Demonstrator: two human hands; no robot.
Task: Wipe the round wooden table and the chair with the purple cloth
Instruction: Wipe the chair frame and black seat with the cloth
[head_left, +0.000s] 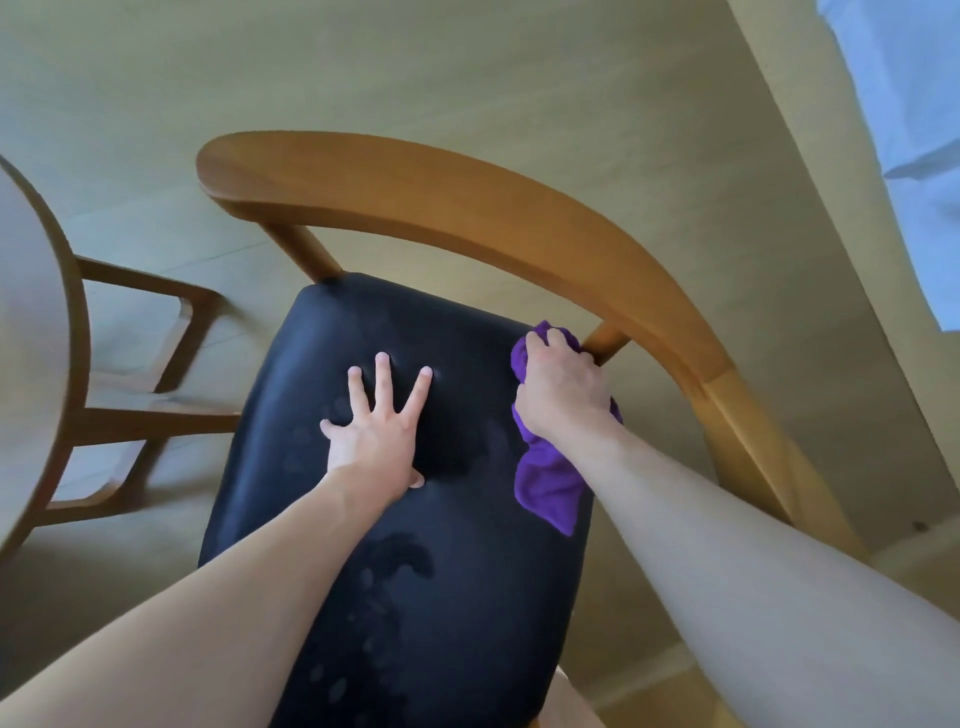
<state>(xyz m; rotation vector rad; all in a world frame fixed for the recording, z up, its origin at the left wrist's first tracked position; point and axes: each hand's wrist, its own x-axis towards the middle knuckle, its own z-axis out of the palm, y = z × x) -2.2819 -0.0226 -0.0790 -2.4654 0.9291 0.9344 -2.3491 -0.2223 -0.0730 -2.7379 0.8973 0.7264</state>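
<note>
**Chair seat getting wiped, table barely in frame**

Head cam only. The left hand (376, 434) lies flat on the black padded seat (415, 597) of the wooden chair with the curved backrest (467, 208), fingers straight and spread wide. The right hand (563, 387) is curled around the bunched purple cloth (548, 488) at the seat's right rear corner, just beside a backrest post; its fingertips are buried in the fabric, so I can't make them out. A loose tail of cloth hangs over the seat's right edge. The round wooden table (36, 322) is mostly cut off at the left, only a blurry rim showing. Faint smudgy marks show on the seat.
</note>
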